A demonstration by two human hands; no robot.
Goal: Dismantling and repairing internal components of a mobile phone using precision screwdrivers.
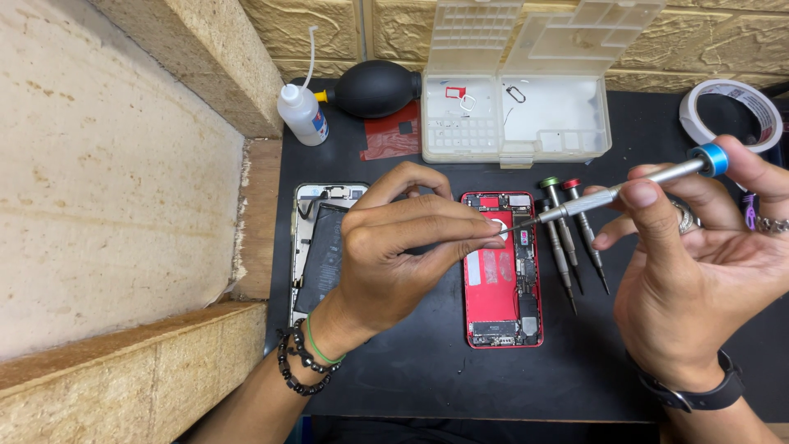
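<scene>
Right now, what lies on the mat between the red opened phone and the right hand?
In the head view, spare screwdrivers lie side by side on the black mat between the red phone and the right hand.

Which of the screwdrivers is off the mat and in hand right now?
The blue-capped screwdriver, held in the right hand, its tip at the left hand's fingertips. The green-capped and red-capped ones lie on the mat beside the red phone.
</scene>
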